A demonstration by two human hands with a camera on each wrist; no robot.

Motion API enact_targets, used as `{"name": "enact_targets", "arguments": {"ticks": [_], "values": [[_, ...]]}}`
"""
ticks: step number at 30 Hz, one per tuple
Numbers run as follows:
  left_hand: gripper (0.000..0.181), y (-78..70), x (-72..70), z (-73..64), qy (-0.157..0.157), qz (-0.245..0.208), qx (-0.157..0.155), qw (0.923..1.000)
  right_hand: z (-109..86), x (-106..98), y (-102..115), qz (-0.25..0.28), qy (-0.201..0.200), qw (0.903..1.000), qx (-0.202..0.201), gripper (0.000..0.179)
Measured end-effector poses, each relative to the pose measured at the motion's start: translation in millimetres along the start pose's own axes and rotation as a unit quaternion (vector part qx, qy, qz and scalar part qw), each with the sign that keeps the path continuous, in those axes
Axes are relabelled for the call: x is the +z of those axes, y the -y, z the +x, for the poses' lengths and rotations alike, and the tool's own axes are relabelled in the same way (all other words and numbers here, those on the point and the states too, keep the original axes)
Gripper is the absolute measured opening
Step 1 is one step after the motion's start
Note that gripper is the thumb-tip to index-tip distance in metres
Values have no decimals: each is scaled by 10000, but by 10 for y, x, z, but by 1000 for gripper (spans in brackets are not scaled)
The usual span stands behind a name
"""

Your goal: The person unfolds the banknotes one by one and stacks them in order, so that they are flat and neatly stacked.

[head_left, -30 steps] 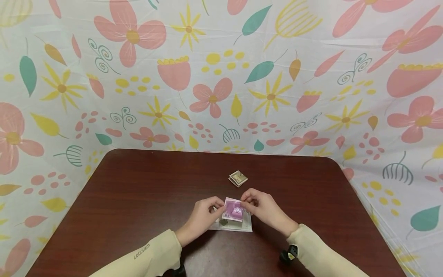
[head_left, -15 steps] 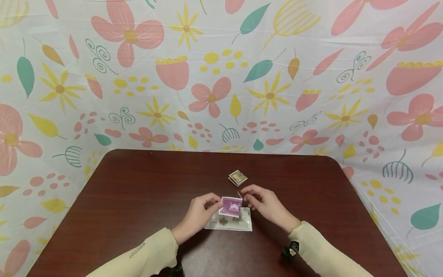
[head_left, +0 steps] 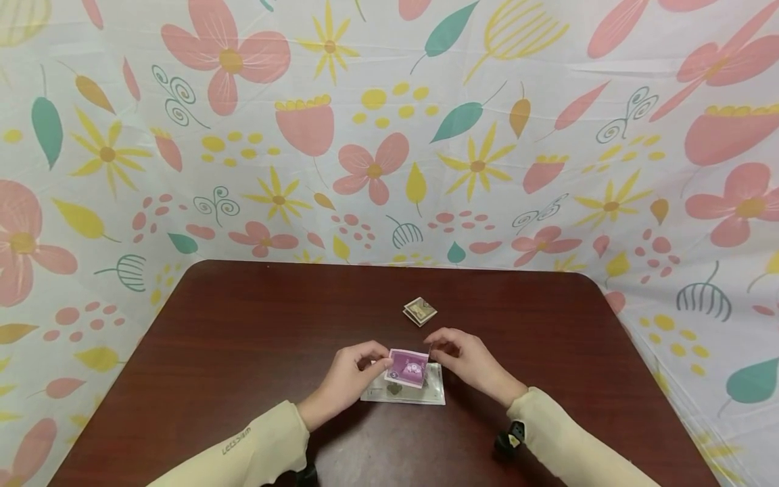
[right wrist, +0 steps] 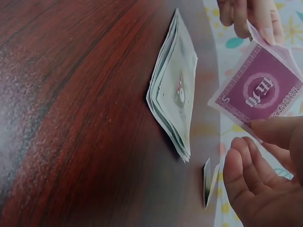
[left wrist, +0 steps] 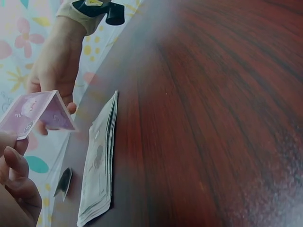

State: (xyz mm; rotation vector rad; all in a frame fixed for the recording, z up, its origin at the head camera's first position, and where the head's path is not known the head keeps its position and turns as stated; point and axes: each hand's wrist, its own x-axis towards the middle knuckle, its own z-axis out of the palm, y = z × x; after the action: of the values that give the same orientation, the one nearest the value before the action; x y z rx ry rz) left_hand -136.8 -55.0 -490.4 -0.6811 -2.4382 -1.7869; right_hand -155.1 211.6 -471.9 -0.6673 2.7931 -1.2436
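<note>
A creased purple play banknote [head_left: 406, 368] is raised above a stack of pale grey-green notes [head_left: 433, 393] on the table. My left hand [head_left: 345, 377] pinches its left end between thumb and fingers. At the opposite end, my right hand [head_left: 473, 364] has its thumb and a finger on the note's edge. Seen from the left wrist, the purple note [left wrist: 29, 111] is bent into a tent shape, one flap slanting down by the right hand's fingers. From the right wrist, its printed purple face [right wrist: 260, 90] shows a round emblem and a 5.
Beyond the hands lies a small folded brownish note [head_left: 420, 311], its layers slightly apart. The dark red-brown table [head_left: 274, 325] ends at a flower-printed cloth [head_left: 377, 101]. Both wrists carry black straps with cameras [head_left: 508, 439].
The purple note has shifted slightly left and tilted, uncovering more of the stack beneath. My right hand slid off the note's face to its edge. The folded note has stayed put.
</note>
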Motion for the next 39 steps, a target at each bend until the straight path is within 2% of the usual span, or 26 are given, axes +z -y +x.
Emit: {"name": "enact_targets", "arguments": {"ticks": [6,10,14,19,25,29,34,36,39], "values": [[1,49,-63,-4,-213,-21,-76,9997,-36,-53,-12,270,-119,9985,458,11],[7,63,-83,-18,-394,-138,-260,9988,-66,-91,-29,519,25,9955,793,9],[9,79,-95,-27,-510,-149,-375,9979,-92,-107,-31,644,68,9945,818,7],[2,106,-107,-34,-577,39,-518,9970,-112,-89,-20,654,-70,9957,653,6],[5,138,-113,-48,-638,281,-525,9962,-132,-63,28,624,-228,9960,592,7],[6,151,-113,-66,-524,350,-581,9963,-150,-38,36,743,-296,9944,694,12],[23,139,-125,-99,-239,388,-782,9959,-171,-10,27,676,-314,9952,631,18],[25,140,-133,-111,-105,514,-753,9958,-183,1,22,496,-255,9968,570,16],[16,157,-143,-127,97,791,-591,9951,-203,21,13,250,-104,9985,483,12]]}}
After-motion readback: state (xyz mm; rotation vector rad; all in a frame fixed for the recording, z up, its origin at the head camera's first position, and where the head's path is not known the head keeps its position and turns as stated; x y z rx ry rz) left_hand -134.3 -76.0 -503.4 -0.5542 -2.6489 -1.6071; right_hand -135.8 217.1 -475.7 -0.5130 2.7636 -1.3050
